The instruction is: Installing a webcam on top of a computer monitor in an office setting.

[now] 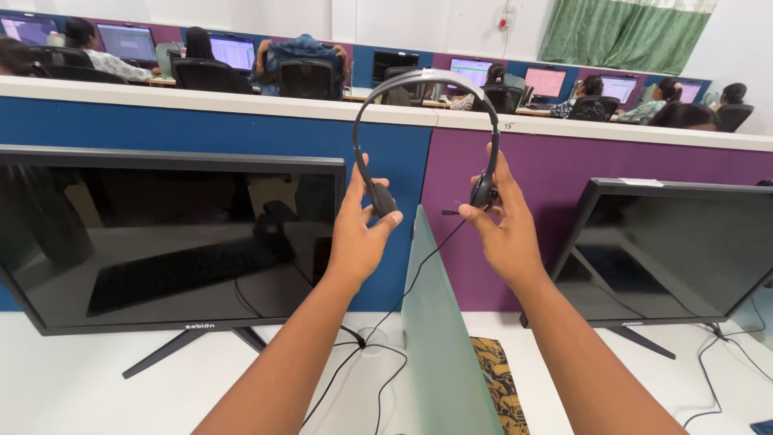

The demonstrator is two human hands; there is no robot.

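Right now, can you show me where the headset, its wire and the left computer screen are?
headset point(425, 77): head view, top of band.
wire point(419, 270): head view, middle stretch.
left monitor point(161, 242): head view, dark screen.

White desk point(72, 387) bears two dark monitors point(169, 238), cables point(366, 374), patterned pad point(501, 383).

The left hand point(358, 234) is covering the lower part of the black plastic headset's point(425, 133) left ear piece, and the right hand's fingers point(501, 181) are hiding much of the right one. The pale green frosted divider panel point(439, 338) is masking part of the thin black cable point(378, 362) and of the patterned yellow-and-black cloth point(499, 379). The wide black monitor point(161, 234) and the second black monitor point(676, 250) are running off the picture's edges. The distant lit screens point(233, 50) are too small to read.
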